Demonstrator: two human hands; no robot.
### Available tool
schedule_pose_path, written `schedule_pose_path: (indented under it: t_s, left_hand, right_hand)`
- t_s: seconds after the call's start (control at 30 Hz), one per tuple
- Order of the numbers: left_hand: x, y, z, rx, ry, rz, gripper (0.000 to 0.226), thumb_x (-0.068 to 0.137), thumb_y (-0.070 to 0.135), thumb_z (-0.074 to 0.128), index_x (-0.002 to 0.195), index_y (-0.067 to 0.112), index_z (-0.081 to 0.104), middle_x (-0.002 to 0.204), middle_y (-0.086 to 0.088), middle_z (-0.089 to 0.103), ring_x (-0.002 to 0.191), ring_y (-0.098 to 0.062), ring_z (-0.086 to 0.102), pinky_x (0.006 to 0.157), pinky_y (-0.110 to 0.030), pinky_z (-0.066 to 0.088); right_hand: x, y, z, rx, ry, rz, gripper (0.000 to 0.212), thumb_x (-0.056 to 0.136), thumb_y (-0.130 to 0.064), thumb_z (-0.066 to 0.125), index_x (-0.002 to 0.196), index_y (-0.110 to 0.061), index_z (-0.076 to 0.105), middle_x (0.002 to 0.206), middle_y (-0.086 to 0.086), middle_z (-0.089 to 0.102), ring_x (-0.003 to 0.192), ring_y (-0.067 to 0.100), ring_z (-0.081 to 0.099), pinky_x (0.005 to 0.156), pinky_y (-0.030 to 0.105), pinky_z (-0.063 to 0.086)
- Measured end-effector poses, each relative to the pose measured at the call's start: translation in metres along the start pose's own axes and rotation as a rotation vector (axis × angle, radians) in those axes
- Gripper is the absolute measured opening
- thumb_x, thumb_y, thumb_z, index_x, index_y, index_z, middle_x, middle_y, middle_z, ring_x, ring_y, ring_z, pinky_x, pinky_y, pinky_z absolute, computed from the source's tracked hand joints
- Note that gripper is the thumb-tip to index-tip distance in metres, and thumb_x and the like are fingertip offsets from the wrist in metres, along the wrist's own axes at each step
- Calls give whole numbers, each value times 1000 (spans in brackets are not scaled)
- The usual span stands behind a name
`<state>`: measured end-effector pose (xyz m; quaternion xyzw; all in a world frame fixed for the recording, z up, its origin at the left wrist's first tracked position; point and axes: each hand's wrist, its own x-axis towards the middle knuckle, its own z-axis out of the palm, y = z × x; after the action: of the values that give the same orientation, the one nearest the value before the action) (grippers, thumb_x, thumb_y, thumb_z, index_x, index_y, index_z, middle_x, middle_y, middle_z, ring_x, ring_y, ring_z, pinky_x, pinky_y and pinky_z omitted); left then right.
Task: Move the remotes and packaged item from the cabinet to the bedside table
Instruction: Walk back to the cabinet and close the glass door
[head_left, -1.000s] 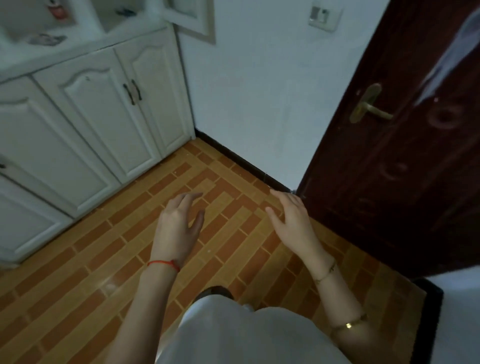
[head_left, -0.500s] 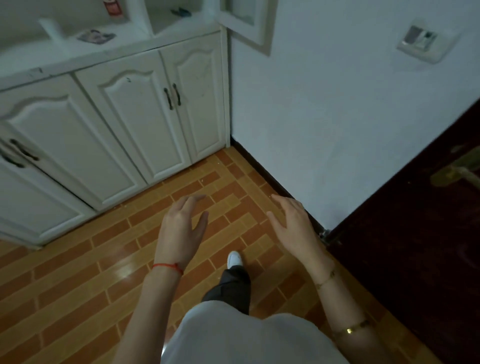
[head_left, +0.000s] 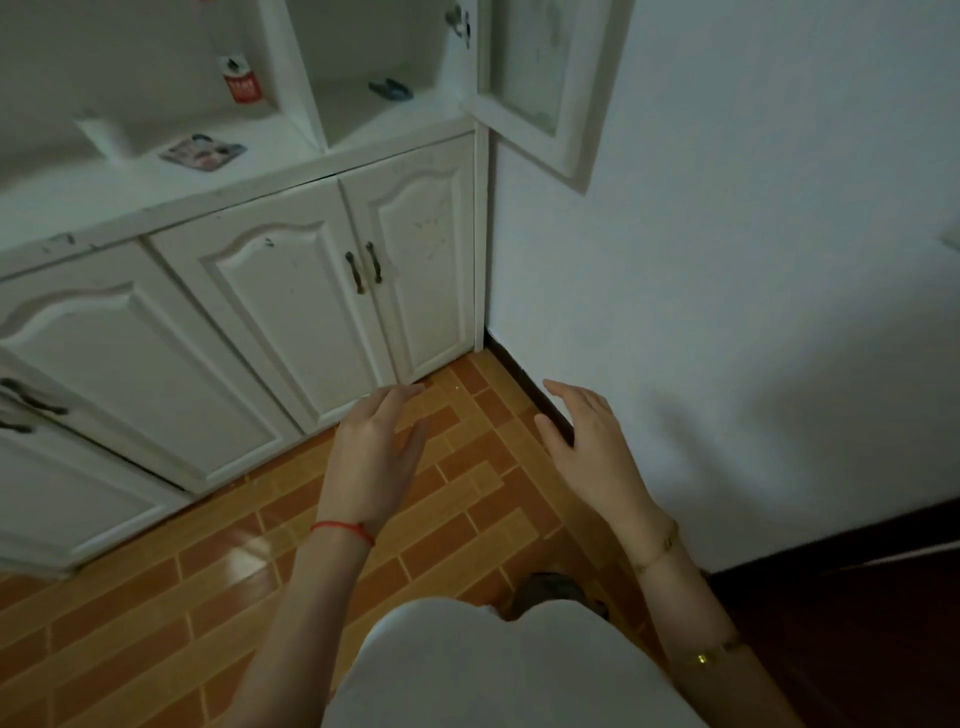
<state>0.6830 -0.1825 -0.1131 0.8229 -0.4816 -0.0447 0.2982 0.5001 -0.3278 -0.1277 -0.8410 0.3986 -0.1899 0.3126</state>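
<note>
Dim corner of a tiled room

White cabinet (head_left: 260, 291) with arched lower doors meets a plain white wall (head_left: 727, 260); orange-brown brick-pattern floor (head_left: 156, 597) shines; an upper glazed door (head_left: 540, 78) hangs open.

White remote (head_left: 104, 134): pale, elongated, lying on the left section of the white wooden cabinet's (head_left: 322, 171) open counter.
Flat printed packet (head_left: 202, 151): lying flat, just right of the white remote.
Dark remote (head_left: 390, 89): lying in the right compartment, well apart from both.
</note>
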Motion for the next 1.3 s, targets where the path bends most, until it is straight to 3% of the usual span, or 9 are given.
schedule_pose_path:
  t_s: [0.27,0.57,0.8,0.93,1.03,1.3]
  left_hand:
    - [86,-34,16,9,9,-47,34,94,21,59,128,17,58,122,-3,62,115,-23,58,96,-34,48]
    - [218,-61,38,3,68,-77,35,95,20,58,130,18,56,122,-4,63,115,-24,58,96,-40,50]
    - [333,-63,37,-12,121,-71,37,95,21,59,132,20,56,129,-4,61,121,-24,57,102,-36,47]
    - [386,-59,31,-29,152,-4,37,94,18,60,131,18,57,123,-3,63,107,-22,61,93,-33,50]
    - [421,-57,28,-39,160,56,37,94,18,60,131,17,57,125,-2,62,115,-20,59,99,-33,49]
    - [503,-45,25,-85,124,254,39,94,19,59,133,16,55,128,-3,61,119,-17,56,105,-28,43]
  right_hand:
    - [96,6,24,-4,-37,-10,46,98,-31,50,142,-17,45,140,3,51,134,16,40,107,27,33]
    - [241,9,36,13,-44,-74,43,99,-27,49,141,-19,45,138,2,52,131,14,41,104,17,25]
    - [365,-5,21,17,-14,-144,45,98,-28,51,142,-20,44,139,0,51,132,11,40,105,15,25]
    - [413,-15,11,25,39,-184,44,98,-30,50,142,-20,45,139,-2,50,132,9,40,109,18,28]
    - [439,-21,6,31,85,-203,44,98,-30,50,141,-19,46,139,-2,51,131,9,41,110,21,30]
    - [471,-34,-12,-5,249,-162,43,99,-29,50,141,-19,46,139,-2,51,131,10,42,107,12,24]
